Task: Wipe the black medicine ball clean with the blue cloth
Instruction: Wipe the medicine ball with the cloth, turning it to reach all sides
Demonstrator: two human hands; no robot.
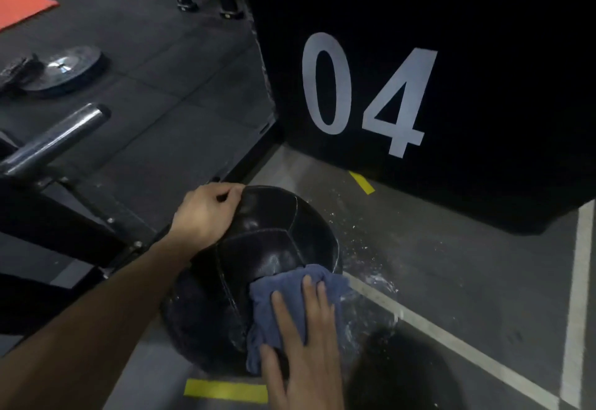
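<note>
Pressing the blue cloth onto the black medicine ball with my right hand, I have the fingers straight and flat on the cloth, not curled around it. The ball is my landmark: it rests on the grey floor, and the cloth lies bunched on its near right side. Just in front of the ball a yellow tape strip is stuck on the floor. My left hand grips the far left top of the ball with curled fingers, I think to stop it from rolling.

I judge the wiping is in the middle. The upper panels of the ball shine, maybe wet or already wiped, but the near left side looks dull, and the underside is hidden from me. Water drops lie on the floor to the right of the ball.

Beyond the ball stands a black box marked 04. Far to the left of the ball I see a steel bar and a weight plate
</note>
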